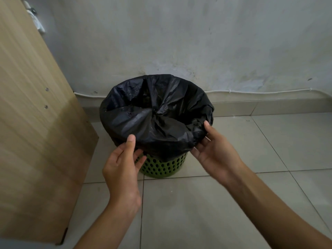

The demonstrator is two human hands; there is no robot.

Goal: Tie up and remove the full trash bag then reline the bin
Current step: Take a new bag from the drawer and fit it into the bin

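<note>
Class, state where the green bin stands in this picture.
In the head view the green bin stands on the tiled floor at centre, by the wall, right of the wooden panel, lined with a black bag.

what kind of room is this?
Likely a plain home or dorm room corner: tiled floor, scuffed painted wall, wooden furniture panel, and a small green bin lined with a black bag.

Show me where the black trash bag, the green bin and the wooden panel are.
black trash bag (161,126): head view, on the crumpled plastic sagging inside the rim.
green bin (161,167): head view, on its perforated wall below the bag's overhang.
wooden panel (36,123): head view, on its broad face.
</note>
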